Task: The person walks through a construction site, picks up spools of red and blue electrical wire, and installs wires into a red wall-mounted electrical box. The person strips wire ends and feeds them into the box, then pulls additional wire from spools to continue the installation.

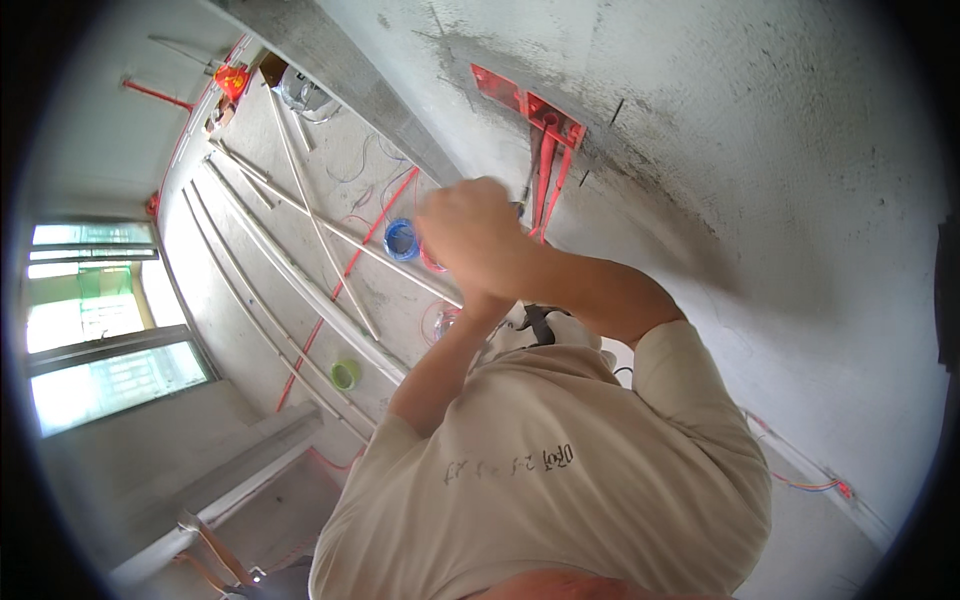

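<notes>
In front of my chest both forearms meet, close to a plastered wall [740, 130]. My right hand [465, 225] looks closed and is slightly blurred. Its grip hides whatever it may hold; a small dark tip shows beside it. My left hand [485, 292] lies mostly hidden behind the right one, with only the part by the wrist showing. Just beyond the hands, red wall boxes [553, 115] are set in the wall. Red conduit pipes [546, 175] run down from them in a cut channel.
Long white pipes [285, 265] lie across the floor at left, with a red conduit [350, 265] crossing them. A blue wire coil [401, 240] and a green roll [345, 375] lie among them. Windows [115, 320] are at far left. Coloured wires [810, 486] stick out low at right.
</notes>
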The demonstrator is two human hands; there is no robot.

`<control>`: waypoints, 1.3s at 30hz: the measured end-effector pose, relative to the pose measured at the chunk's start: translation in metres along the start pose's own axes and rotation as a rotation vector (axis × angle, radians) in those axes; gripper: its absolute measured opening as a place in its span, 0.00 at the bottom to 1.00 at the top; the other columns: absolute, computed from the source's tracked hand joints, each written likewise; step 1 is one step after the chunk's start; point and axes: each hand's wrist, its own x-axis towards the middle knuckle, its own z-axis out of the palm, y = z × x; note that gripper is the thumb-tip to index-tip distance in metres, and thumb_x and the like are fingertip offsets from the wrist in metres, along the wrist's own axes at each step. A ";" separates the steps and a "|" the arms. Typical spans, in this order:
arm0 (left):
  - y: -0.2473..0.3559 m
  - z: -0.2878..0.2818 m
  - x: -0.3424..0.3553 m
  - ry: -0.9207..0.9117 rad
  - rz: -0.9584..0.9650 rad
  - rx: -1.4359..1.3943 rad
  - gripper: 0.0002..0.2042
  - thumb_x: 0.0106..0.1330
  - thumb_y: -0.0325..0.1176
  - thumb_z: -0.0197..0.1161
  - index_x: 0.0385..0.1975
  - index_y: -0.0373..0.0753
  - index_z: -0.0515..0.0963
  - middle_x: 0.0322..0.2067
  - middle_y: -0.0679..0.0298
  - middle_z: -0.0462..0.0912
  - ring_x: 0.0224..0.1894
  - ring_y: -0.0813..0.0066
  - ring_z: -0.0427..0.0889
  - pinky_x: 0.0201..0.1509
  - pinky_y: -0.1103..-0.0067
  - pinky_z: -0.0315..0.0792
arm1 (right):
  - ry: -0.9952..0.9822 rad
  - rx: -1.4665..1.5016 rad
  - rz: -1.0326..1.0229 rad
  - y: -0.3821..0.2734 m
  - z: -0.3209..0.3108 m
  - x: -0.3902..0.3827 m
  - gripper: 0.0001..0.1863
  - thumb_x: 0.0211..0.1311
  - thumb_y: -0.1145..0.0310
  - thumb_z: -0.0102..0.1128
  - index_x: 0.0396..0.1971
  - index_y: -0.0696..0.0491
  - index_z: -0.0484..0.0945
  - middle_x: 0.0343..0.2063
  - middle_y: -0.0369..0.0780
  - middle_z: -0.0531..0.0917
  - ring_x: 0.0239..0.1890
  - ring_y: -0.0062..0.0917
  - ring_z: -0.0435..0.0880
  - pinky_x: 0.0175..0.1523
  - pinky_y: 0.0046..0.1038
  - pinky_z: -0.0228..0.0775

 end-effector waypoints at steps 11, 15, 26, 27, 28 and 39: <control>0.020 -0.054 0.057 -0.116 -1.142 -1.119 0.12 0.75 0.33 0.59 0.44 0.30 0.84 0.24 0.73 0.73 0.25 0.86 0.66 0.29 0.82 0.59 | 0.675 1.280 0.405 0.054 0.092 -0.071 0.18 0.67 0.73 0.58 0.55 0.59 0.74 0.46 0.42 0.84 0.32 0.22 0.81 0.35 0.30 0.75; 0.011 -0.062 0.055 -0.212 -1.327 -1.257 0.10 0.75 0.32 0.58 0.40 0.32 0.82 0.19 0.76 0.66 0.20 0.89 0.56 0.23 0.84 0.47 | 0.249 1.790 0.460 0.075 0.096 -0.074 0.25 0.67 0.72 0.59 0.63 0.59 0.70 0.46 0.39 0.83 0.35 0.18 0.79 0.41 0.25 0.74; -0.015 -0.054 0.063 -0.075 -1.373 -1.148 0.08 0.69 0.24 0.65 0.26 0.38 0.78 0.19 0.73 0.71 0.18 0.88 0.59 0.22 0.83 0.50 | 0.282 1.169 0.418 0.084 0.097 -0.083 0.12 0.69 0.70 0.62 0.47 0.61 0.83 0.24 0.31 0.81 0.27 0.12 0.74 0.32 0.23 0.68; -0.022 -0.057 0.058 -0.118 -1.350 -1.030 0.06 0.69 0.25 0.66 0.28 0.34 0.82 0.21 0.69 0.79 0.22 0.87 0.70 0.26 0.84 0.61 | 0.286 1.158 0.408 0.082 0.100 -0.083 0.14 0.69 0.70 0.62 0.50 0.61 0.82 0.24 0.31 0.81 0.27 0.12 0.74 0.32 0.23 0.68; -0.029 -0.056 0.048 -0.027 -1.294 -0.910 0.04 0.69 0.25 0.66 0.32 0.33 0.83 0.23 0.69 0.81 0.25 0.87 0.73 0.30 0.84 0.65 | 0.270 1.225 0.465 0.078 0.104 -0.083 0.16 0.70 0.70 0.63 0.54 0.61 0.80 0.25 0.31 0.82 0.27 0.13 0.74 0.33 0.22 0.69; -0.072 -0.180 -0.112 0.478 -1.354 -0.035 0.06 0.69 0.23 0.67 0.42 0.30 0.85 0.33 0.62 0.88 0.35 0.79 0.81 0.42 0.80 0.74 | 0.140 0.757 0.542 0.039 0.264 -0.121 0.44 0.69 0.72 0.59 0.77 0.65 0.43 0.74 0.61 0.53 0.60 0.44 0.75 0.66 0.38 0.69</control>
